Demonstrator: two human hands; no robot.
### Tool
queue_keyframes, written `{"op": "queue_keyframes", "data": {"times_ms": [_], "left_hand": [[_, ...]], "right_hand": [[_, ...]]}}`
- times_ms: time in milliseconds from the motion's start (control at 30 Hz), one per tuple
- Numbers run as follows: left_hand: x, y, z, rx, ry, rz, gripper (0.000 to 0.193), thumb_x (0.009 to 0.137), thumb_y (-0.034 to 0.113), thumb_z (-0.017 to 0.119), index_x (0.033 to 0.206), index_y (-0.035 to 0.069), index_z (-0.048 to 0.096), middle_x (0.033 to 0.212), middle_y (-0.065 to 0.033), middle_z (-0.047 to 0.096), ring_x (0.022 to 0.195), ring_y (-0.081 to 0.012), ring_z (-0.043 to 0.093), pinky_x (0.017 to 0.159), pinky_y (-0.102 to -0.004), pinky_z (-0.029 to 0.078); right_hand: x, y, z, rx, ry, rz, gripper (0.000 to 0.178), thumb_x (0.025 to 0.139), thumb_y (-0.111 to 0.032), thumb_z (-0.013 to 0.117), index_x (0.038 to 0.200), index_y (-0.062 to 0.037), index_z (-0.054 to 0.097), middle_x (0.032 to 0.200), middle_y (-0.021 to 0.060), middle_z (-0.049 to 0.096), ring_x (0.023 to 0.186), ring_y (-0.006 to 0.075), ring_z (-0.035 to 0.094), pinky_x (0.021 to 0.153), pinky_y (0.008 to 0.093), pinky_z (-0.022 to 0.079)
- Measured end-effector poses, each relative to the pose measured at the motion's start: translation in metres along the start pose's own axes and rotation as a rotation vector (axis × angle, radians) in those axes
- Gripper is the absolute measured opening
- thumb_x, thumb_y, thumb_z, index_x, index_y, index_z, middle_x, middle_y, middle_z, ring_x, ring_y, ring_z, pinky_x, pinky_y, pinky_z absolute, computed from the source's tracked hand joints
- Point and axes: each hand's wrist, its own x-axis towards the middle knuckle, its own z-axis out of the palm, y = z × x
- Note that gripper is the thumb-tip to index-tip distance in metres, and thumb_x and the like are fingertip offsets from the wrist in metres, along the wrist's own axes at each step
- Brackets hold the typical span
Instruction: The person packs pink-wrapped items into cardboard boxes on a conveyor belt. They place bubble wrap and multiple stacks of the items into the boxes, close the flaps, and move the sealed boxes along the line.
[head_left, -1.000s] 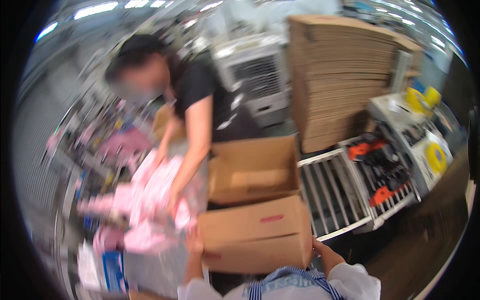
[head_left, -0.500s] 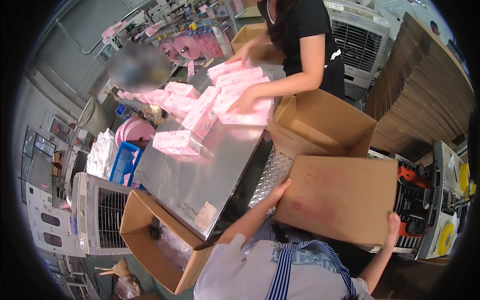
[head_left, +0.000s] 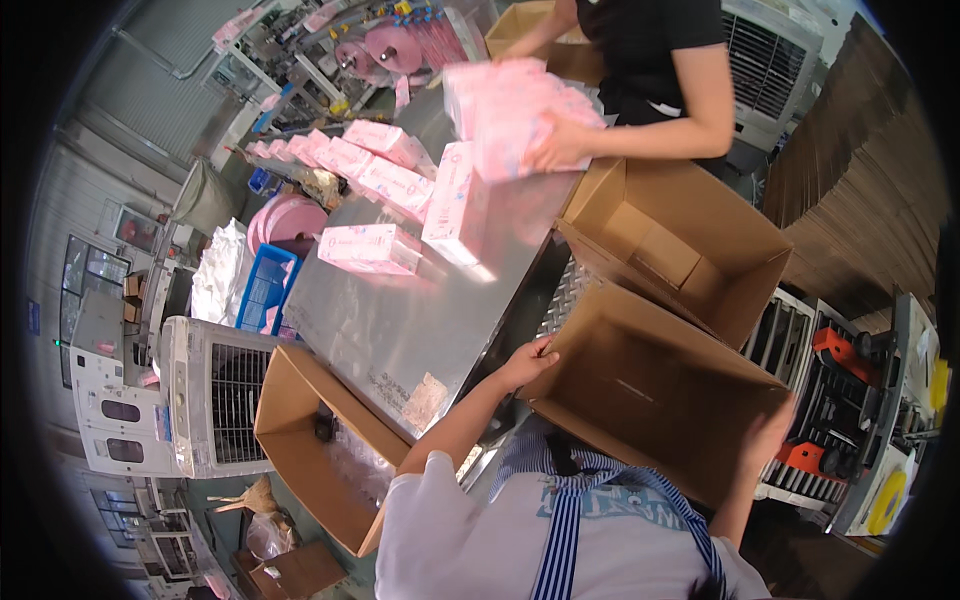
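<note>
An open-topped cardboard box (head_left: 640, 390) is before me, its brown inside turned up toward me. My left hand (head_left: 530, 362) is closed on its left edge, with the thumb over the rim. Against the right wall of the box lies my right hand (head_left: 766, 432), its fingers smeared by motion. Just beyond stands another open cardboard box (head_left: 660, 240), close by the table's edge. On the metal table (head_left: 400, 330), a co-worker's hand (head_left: 560, 142) presses a blurred bunch of pink packs (head_left: 510, 115). More pink packs (head_left: 372, 248) lie to its left.
At the table's near left corner stands a cardboard box (head_left: 330, 440) with clear plastic inside. A blue basket (head_left: 268, 285) and an air cooler (head_left: 222, 395) are at the left. Stacked flat cardboard (head_left: 850, 190) rises at the right, above an orange-and-black roller rack (head_left: 825, 400).
The box in my hands has turned, from showing a closed outer face to showing its open inside. The co-worker has gathered the pink packs together and shifted them toward the far right.
</note>
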Motion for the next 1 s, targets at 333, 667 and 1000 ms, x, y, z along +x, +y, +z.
{"op": "queue_keyframes", "data": {"times_ms": [333,667,1000], "left_hand": [[0.037,-0.026,0.004,1.026,0.121,-0.225,0.033,0.085,0.031,0.064,0.115,0.017,0.062,0.127,-0.0205,0.052,0.111,-0.0371,0.055,0.087,-0.0442,0.05],[0.001,0.115,-0.351,1.07,1.246,-0.29,0.034,0.089,0.045,0.053,0.107,0.02,0.067,0.138,-0.0103,0.047,0.131,-0.0341,0.036,0.096,-0.0723,0.028],[-0.069,0.051,-0.305,0.911,0.906,0.144,0.035,0.075,0.047,0.069,0.08,0.012,0.068,0.133,-0.0057,0.051,0.124,-0.0293,0.044,0.094,-0.0655,0.029]], "right_hand": [[-0.01,0.036,0.049,0.497,-0.585,0.693,0.038,0.087,-0.035,0.061,0.088,0.0029,0.058,0.079,0.0181,0.058,0.078,0.0304,0.053,0.078,0.0397,0.042],[0.165,-0.389,0.086,0.873,-0.349,-0.259,0.049,0.088,-0.012,0.064,0.132,0.0004,0.046,0.127,0.0206,0.052,0.119,0.0337,0.05,0.098,0.0392,0.042],[0.165,-0.629,0.171,0.859,-1.279,-0.355,0.073,0.086,-0.043,0.066,0.138,0.0003,0.04,0.125,0.0218,0.056,0.112,0.0284,0.057,0.096,0.0375,0.045]]}}
